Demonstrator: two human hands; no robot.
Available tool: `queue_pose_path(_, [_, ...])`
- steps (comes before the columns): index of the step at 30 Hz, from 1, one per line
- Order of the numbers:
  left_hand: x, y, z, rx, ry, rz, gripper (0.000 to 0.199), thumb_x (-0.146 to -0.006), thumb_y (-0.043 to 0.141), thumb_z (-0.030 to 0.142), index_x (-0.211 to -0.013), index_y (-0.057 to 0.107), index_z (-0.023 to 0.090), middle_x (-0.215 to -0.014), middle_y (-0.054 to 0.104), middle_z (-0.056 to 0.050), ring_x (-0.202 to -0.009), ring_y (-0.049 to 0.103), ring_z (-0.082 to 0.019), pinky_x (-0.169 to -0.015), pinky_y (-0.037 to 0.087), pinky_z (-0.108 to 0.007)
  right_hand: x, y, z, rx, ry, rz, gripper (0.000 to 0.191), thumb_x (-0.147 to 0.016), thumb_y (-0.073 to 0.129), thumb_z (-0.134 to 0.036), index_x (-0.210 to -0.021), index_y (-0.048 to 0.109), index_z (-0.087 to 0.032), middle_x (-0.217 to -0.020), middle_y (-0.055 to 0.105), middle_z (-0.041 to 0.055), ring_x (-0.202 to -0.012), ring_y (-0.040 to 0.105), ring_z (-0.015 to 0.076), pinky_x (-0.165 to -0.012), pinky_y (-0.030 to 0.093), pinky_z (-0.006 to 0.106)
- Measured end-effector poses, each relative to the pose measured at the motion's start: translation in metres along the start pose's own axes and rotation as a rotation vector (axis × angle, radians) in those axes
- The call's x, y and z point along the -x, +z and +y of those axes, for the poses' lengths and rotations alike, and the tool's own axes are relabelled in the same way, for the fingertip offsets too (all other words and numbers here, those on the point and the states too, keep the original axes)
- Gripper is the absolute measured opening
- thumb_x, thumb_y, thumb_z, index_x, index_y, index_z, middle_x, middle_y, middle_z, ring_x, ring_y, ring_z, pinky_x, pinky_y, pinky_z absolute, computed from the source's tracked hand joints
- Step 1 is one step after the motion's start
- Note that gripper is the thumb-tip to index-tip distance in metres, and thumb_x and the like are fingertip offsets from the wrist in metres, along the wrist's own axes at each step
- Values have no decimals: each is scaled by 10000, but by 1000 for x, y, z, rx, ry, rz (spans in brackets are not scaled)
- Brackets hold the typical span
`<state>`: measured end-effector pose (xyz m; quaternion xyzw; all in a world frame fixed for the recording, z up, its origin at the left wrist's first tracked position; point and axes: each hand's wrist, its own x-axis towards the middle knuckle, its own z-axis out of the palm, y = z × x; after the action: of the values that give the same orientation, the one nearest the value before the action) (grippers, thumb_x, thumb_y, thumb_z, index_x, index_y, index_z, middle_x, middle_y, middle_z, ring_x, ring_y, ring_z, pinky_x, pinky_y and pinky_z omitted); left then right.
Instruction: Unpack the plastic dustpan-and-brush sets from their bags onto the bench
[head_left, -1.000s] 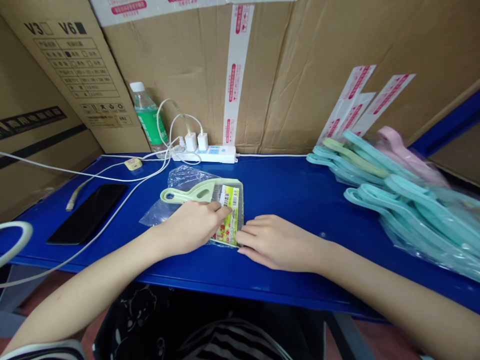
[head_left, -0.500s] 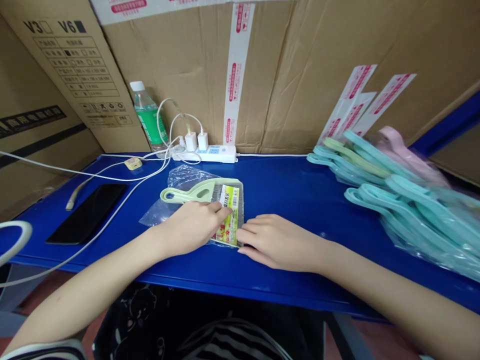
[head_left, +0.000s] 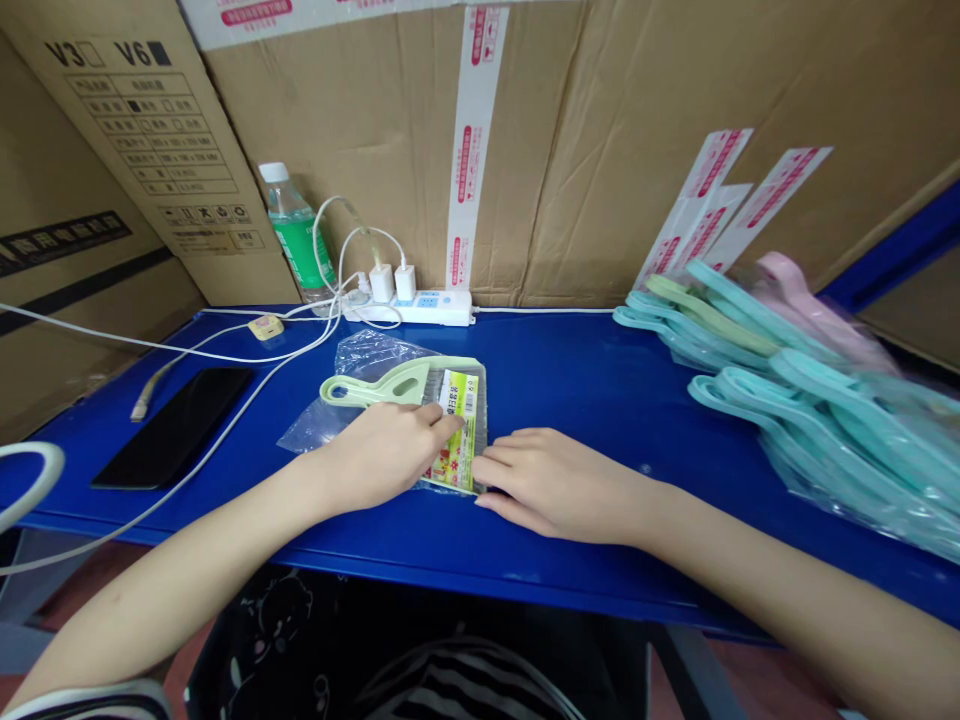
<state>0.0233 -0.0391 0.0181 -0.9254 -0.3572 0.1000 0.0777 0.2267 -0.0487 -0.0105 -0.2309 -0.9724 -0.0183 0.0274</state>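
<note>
A light green dustpan and brush set (head_left: pixel 409 383) lies flat on the blue table, its looped handle pointing left. A printed yellow-green label (head_left: pixel 459 455) is on it, and a clear plastic bag (head_left: pixel 375 350) spreads around the handle. My left hand (head_left: pixel 386 450) rests over the lower part of the set, its curled fingers touching the label. At the set's lower right edge is my right hand (head_left: pixel 551 487), fingers bent together and fingertips on the edge. What either hand grips, if anything, is hidden beneath the fingers.
Bagged turquoise, green and pink sets (head_left: pixel 832 400) are piled at the right. A power strip (head_left: pixel 442 308) with chargers and a bottle (head_left: pixel 296 235) stand at the back before cardboard boxes (head_left: pixel 637 130). A black phone (head_left: pixel 172 428) and white cables lie at the left.
</note>
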Motion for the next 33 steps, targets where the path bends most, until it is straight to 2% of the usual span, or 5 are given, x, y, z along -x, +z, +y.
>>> queue_pose_path(6, [0,1,0,15,4,21,282,-898,458,128,-1154,575,139,-964,677,-90,-752,672,-213,-629,526,-322,0,-1,0,2,7,-10,148,-954,514,-268,-854,572,-176,-765,662,24,-716,618,187,-625,391,320])
queue_pose_path(16, [0,-3,0,21,-9,-22,300,-914,454,133,-1193,564,135,-998,677,-94,-784,676,-224,-658,533,-335,1,-2,1,7,1,-10,155,-951,530,-279,-839,569,-178,-751,656,17,-704,607,183,-629,391,316])
queue_pose_path(22, [-1,-1,0,10,-4,0,295,-922,449,147,-1193,566,140,-988,682,-93,-772,676,-217,-657,536,-330,2,-2,4,18,0,37,149,-953,525,-275,-837,564,-190,-738,655,8,-694,597,174,-635,388,310])
queue_pose_path(33, [0,1,-1,14,2,35,296,-913,438,142,-1176,572,143,-962,678,-92,-743,667,-196,-635,523,-305,2,-1,4,17,8,33,150,-952,522,-277,-837,561,-189,-732,656,15,-695,604,181,-635,384,307])
